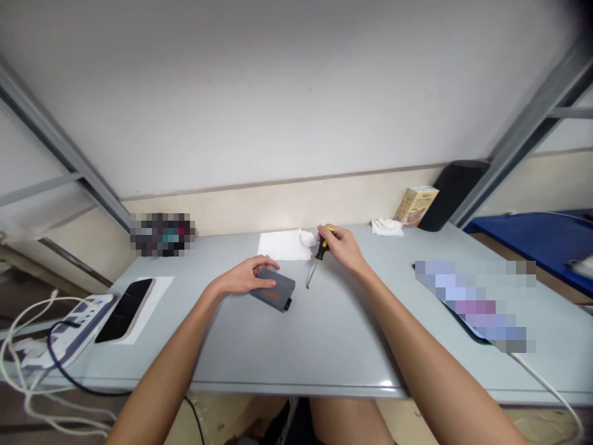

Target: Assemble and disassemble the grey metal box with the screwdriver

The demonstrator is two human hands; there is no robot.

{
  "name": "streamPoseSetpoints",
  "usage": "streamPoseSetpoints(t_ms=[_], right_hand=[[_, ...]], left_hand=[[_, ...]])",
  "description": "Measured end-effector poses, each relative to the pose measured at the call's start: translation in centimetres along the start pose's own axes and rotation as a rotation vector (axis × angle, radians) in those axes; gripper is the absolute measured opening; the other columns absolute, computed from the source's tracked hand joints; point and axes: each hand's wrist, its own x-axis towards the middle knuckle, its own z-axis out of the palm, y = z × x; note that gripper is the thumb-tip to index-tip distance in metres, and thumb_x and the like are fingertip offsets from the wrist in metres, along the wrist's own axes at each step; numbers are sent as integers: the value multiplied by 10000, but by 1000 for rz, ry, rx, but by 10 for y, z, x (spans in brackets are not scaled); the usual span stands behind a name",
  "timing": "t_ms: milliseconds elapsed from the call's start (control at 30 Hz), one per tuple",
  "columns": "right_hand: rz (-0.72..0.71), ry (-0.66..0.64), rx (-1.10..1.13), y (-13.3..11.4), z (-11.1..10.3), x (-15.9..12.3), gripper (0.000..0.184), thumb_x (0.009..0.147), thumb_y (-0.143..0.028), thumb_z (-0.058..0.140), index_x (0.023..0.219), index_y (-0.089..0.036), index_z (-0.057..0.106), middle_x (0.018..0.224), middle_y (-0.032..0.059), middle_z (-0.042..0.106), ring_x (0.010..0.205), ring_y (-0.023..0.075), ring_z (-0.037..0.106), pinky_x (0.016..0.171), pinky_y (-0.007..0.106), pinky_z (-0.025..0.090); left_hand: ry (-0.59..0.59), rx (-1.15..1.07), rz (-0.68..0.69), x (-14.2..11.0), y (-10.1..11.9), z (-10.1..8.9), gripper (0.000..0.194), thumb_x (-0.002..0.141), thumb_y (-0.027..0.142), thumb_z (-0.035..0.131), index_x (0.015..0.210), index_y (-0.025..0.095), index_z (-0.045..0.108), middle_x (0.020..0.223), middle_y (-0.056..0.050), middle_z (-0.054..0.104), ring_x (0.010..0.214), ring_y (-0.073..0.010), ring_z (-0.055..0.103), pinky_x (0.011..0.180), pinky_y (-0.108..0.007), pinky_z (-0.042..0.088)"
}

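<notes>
My left hand (pixel 250 275) grips a flat, dark grey rectangular box (pixel 278 293) by its left end, thumb on top and fingers at the far edge. The box has a reddish-brown marking on its face and a small black part at its right corner. In my right hand (pixel 341 246) is a screwdriver (pixel 319 250) with a black and yellow handle. Its thin shaft slants down and left, and the tip is apart from the box, just to its right. Whether the tip touches the desk or carries a screw, I cannot tell.
White paper (pixel 280 247) and a rounded white object (pixel 307 239) lie behind my hands. At left are a phone (pixel 126 310) and a power strip (pixel 76 327) with cables. A crumpled tissue (pixel 387 227), a carton (pixel 417 206) and a black cylinder (pixel 454 194) stand back right. A blurred device (pixel 463 309) lies right.
</notes>
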Motion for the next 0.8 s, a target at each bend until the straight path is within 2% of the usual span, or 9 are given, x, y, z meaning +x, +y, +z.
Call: streamPoseSetpoints(t_ms=[133,267,400,500,567,800], right_hand=[[2,28,0,1,-4,1,488,861,-648,636,660,-204,615,595,-31,481,578,123,446,561,265,369],[11,123,51,4,-6,4,508,853,-680,648,670,-206,640,608,-19,528,569,125,468,545,265,387],[12,214,150,9,-5,6,519,859,-715,644,708,-218,641,562,-35,483,498,118,421,483,270,324],[22,181,216,10,1,5,511,858,-731,646,778,-226,660,526,-47,462,466,121,407,474,278,304],[33,144,220,9,6,3,523,849,-751,644,817,-229,672,519,-50,466,464,128,423,480,281,318],[53,74,202,7,20,-3,596,798,-811,650,856,-221,704,596,-30,563,471,113,456,478,273,345]], left_hand=[[-1,37,7,-1,3,3,444,854,542,770,1162,223,737,953,-28,635,783,-160,559,696,-274,445],[32,69,26,1,12,17,390,874,532,750,1107,220,747,1012,-46,658,853,-183,591,757,-286,462],[138,66,30,5,16,36,466,914,538,696,1252,217,701,957,-27,627,767,-160,543,722,-278,449],[234,17,34,9,12,42,459,970,518,610,1292,198,678,896,-7,619,659,-128,462,667,-265,428],[300,4,35,13,7,42,452,960,516,620,1267,193,695,895,-6,642,635,-121,438,652,-262,422],[437,31,34,17,-2,32,319,960,457,616,1011,187,778,965,-61,759,822,-202,608,786,-311,482]])
